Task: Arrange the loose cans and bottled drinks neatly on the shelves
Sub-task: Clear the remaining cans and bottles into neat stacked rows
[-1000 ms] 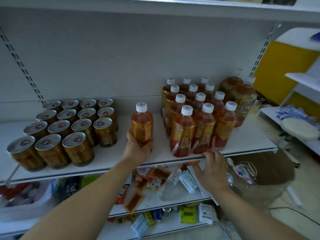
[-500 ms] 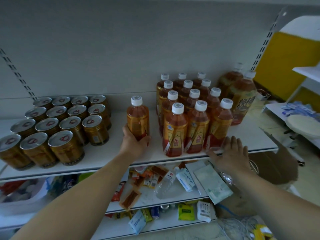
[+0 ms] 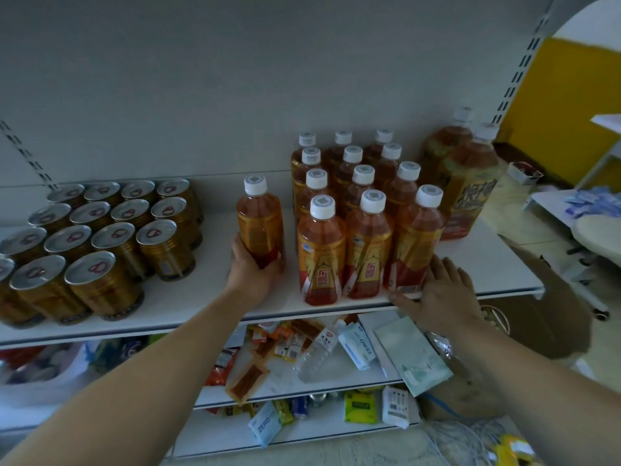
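Frame was dim, underexposed, w/ a grey-blue cast. Brightest area was the yellow wall (image 3: 568, 105) at right, lit by daylight. Soft glare sat on can tops (image 3: 156, 232) and bottle caps (image 3: 322, 206). Wide-angle bend curved the shelf (image 3: 487, 264) edges; corners and lower clutter looked soft, slightly blurred.

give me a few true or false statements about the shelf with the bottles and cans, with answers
1. The left hand grips a single bottle standing apart from the bottle group. True.
2. The right hand holds a can. False: it lies open by the front right bottle.
3. The cans stand left of the bottles. True.
4. The bottle caps are red. False: they are white.
5. A clear bottle lies on the lower shelf. True.
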The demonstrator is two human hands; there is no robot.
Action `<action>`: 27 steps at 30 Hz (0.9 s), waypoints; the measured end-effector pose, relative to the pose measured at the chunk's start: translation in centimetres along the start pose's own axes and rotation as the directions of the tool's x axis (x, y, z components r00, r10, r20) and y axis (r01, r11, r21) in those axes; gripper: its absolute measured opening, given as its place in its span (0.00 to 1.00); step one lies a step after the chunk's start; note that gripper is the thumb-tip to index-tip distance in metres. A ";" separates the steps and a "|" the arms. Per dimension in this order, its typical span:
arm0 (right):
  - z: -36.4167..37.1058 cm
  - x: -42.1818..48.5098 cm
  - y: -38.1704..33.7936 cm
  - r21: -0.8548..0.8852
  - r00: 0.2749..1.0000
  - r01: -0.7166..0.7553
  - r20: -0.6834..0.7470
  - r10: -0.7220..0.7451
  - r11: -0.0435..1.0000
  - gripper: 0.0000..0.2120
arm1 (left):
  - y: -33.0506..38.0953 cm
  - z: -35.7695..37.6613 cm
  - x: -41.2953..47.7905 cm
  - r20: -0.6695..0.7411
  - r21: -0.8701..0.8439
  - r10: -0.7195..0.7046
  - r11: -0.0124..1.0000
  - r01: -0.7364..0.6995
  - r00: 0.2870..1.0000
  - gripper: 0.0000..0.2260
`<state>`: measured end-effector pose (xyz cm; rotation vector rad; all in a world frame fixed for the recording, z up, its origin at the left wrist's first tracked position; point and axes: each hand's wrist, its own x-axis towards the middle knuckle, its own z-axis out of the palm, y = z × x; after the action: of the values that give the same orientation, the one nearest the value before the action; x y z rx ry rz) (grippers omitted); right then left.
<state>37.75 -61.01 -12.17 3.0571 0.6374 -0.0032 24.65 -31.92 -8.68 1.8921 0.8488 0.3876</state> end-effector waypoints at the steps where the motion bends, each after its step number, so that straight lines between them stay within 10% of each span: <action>1: 0.0 0.1 0.2 -0.004 1.000 0.018 -0.004 -0.018 1.000 0.63 | 0.1 0.2 0.1 -0.002 0.001 -0.001 1.000 0.001 1.000 0.36; 27: 2.4 -1.5 1.1 0.095 0.991 0.034 -0.134 -0.021 0.995 0.48 | 1.4 2.2 1.5 -0.116 0.045 -0.016 0.999 0.022 0.993 0.30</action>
<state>36.83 -62.64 -14.51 3.1628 0.7073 0.1748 27.56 -32.67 -8.56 1.9169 0.9590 0.4730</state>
